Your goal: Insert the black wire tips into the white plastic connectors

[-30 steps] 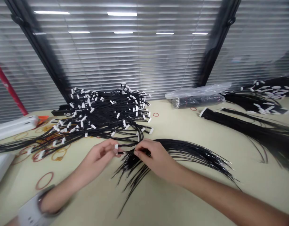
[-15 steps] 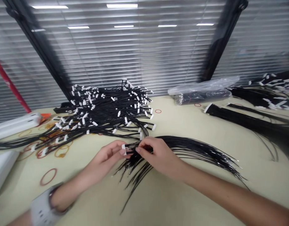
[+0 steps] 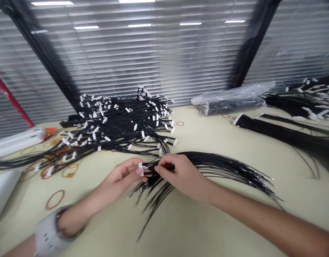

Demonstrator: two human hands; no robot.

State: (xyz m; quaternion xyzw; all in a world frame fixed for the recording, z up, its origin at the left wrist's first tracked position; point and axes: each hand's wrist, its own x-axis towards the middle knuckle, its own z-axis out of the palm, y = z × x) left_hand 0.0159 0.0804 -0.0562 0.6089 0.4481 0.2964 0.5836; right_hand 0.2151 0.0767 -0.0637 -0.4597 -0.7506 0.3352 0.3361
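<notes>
My left hand (image 3: 123,174) pinches a small white connector (image 3: 140,169) between thumb and fingertips. Right beside it, my right hand (image 3: 179,173) grips a bunch of thin black wires (image 3: 223,167) close to that connector. The loose wires fan out to the right, and their other ends spread down and left of my hands. Behind them lies a large heap of black wires with white connectors (image 3: 121,125). My fingers hide the exact point where the wires meet the connector.
Red rubber bands (image 3: 55,199) lie on the cream table (image 3: 207,221) at the left. Further wire bundles (image 3: 284,132) lie on the right, behind them a plastic bag of wires (image 3: 231,105). White boxes (image 3: 17,142) stand at the left edge. Window blinds (image 3: 153,53) rise behind.
My two hands have come closer together around the connector and wire ends. The whole scene has shifted slightly upward in view as my head tilted.
</notes>
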